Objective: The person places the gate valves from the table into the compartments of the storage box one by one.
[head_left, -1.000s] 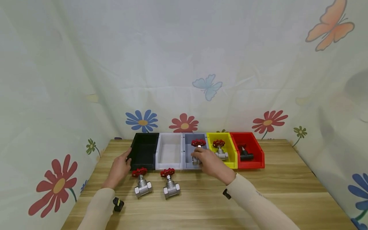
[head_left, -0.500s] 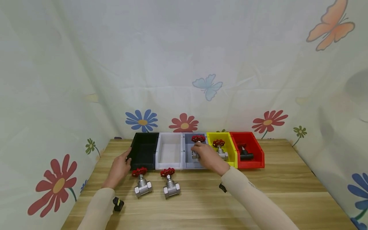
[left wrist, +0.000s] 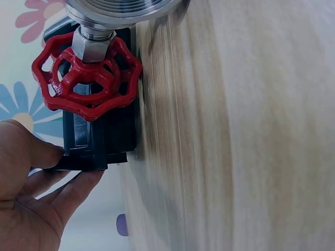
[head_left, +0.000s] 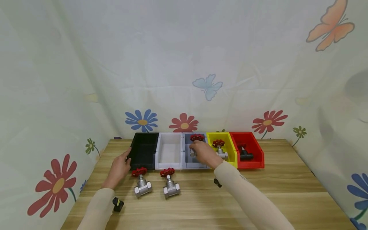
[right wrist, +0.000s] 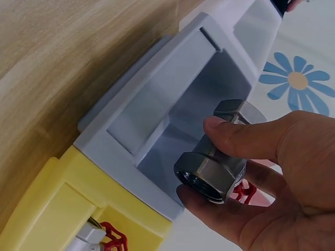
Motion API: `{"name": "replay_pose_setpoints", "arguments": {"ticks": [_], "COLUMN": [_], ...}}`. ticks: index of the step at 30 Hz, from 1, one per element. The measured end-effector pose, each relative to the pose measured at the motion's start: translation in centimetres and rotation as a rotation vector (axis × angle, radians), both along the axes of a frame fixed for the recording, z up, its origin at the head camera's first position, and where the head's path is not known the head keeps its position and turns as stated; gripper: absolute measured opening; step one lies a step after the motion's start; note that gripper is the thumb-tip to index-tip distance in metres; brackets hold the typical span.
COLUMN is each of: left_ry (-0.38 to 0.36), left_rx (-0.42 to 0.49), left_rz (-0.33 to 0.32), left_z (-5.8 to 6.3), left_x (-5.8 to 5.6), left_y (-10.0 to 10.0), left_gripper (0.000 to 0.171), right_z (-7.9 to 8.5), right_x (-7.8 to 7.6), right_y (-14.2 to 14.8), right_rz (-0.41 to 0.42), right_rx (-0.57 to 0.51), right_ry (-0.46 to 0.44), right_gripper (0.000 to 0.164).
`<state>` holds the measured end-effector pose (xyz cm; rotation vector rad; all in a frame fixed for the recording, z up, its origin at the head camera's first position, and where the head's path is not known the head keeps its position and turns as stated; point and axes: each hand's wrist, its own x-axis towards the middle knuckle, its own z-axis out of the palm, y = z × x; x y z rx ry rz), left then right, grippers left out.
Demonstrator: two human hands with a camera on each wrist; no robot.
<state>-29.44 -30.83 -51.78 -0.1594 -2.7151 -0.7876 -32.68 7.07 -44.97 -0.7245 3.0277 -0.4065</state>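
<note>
My right hand pinches the steel body of a gate valve between thumb and fingers. The valve's red handwheel shows beyond the fingers, over the grey bin. In the right wrist view, the body's threaded end faces the camera above that bin's opening. On the left, my left hand grips the outer side wall of the black bin, thumb on one face and fingers on the other. Two similar valves, a left one and a right one, lie on the table before the bins.
A white bin sits between the black and grey ones. The yellow bin at right holds a valve. In the red bin lies a black fitting with a red handle. A flowered curtain stands close behind the row.
My right hand has shifted back and slightly left with the valve, deeper over the grey bin. The left hand keeps its place on the black bin.
</note>
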Motion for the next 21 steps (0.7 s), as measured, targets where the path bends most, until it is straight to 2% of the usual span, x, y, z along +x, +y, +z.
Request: {"name": "replay_pose_setpoints", "arguments": {"ticks": [3, 12, 21], "left_ry": [0.002, -0.002, 0.0], "left_rx": [-0.006, -0.008, -0.003], "left_rz": [0.003, 0.003, -0.006], "left_z": [0.0, 0.0, -0.2], "left_x": [-0.1, -0.2, -0.2], "left_y": [0.0, -0.1, -0.1], "left_gripper": [0.052, 0.053, 0.053], "right_z": [-0.5, -1.7, -2.8], "right_x": [-0.6, -1.7, -2.4], "right_y": [-0.3, -1.0, -1.3], "right_rz": [-0.023, -0.045, -0.071], "right_rx": [0.016, 0.099, 0.083], "right_ry": [-0.026, -0.009, -0.061], "right_gripper": [0.047, 0.04, 0.039]}}
